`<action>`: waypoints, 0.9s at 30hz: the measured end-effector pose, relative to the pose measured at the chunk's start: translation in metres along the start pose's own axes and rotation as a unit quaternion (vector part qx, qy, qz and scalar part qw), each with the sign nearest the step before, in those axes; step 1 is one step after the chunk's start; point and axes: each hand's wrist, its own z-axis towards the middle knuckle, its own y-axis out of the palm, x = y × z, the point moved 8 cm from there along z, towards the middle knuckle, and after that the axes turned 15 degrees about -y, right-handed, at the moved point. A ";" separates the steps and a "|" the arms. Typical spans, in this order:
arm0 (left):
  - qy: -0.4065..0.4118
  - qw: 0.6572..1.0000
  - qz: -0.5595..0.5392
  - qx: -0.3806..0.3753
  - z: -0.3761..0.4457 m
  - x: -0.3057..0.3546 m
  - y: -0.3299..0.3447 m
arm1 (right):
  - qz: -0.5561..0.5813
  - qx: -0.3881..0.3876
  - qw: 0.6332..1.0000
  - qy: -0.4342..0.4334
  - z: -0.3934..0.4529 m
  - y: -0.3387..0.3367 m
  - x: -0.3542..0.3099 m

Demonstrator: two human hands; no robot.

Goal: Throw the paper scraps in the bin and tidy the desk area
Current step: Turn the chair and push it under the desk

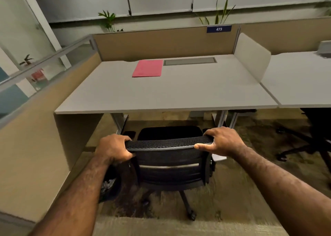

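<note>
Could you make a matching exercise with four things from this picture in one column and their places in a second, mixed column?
Things:
1. pink folder
2. left hand
3. number sign 473
4. bin

Places:
A. on the top edge of the desk partition
B. on the floor, left of the office chair
C. flat on the desk, near the back
D. gripping the top of the chair back

Pairs: 1-C, 2-D, 3-A, 4-B

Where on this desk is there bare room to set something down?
The desk is bare from the pink folder to the front edge, and right to the white divider. Only the back, with folder and cable tray, is taken.
</note>
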 end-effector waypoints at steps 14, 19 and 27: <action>0.092 0.994 0.034 0.039 0.145 -0.016 0.004 | 0.022 -0.025 0.999 0.037 0.119 0.041 0.031; 0.143 0.983 -0.034 0.109 0.168 -0.011 -0.011 | 0.011 0.029 0.997 0.065 0.146 0.040 0.050; 0.115 0.976 -0.090 0.161 0.216 -0.010 -0.021 | 0.006 0.013 0.992 0.129 0.187 0.055 0.079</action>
